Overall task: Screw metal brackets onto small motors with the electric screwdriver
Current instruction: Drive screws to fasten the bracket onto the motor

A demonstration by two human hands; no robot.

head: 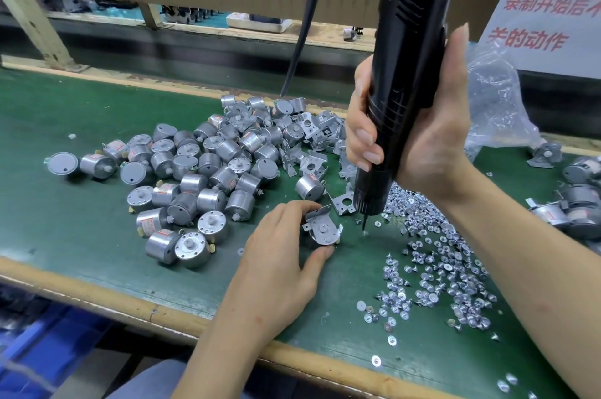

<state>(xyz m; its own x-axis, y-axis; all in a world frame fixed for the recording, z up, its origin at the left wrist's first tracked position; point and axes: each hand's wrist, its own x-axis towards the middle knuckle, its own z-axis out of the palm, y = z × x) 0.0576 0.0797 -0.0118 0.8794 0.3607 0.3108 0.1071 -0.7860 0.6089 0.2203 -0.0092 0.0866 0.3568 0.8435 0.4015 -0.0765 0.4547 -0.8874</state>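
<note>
1. Just below the middle of the frame, the left hand [276, 255] grips 1 motor [318, 242] between curled fingers and thumb. The motor stands on the green bench [81, 125] with a bracket [317, 223] laid over its shaft face.
2. The right hand [419, 144] is wrapped fully round the black electric screwdriver [403, 73], which hangs nearly upright in the upper right of centre. Its bit [365, 224] points down at the bench just to the right of the held motor, at the near edge of the scattered screws [439, 255]. I cannot tell whether a screw is on the tip.
3. The step in hand looks like fetching a screw, so the bracket is probably not yet fastened.
4. Risk: the bracket only rests on the motor. If the grip turns or loosens, it could slide and its holes would no longer line up with the motor's.
5. Risk: a screw picked up crooked, or a tilted bit, could drive the screw in askew or make the bit slip off the head.
6. Risk: the thumb and fingertips sit close around the bracket, so a bit that skids off could catch them.
7. Risk: the screws lie loose near the lower edge of the bench, and a sweep of the right forearm could push some off.
8. The heap of bare motors [195, 171] lies left of centre. The loose brackets [312, 131] lie above the held motor, behind the screwdriver.
</note>
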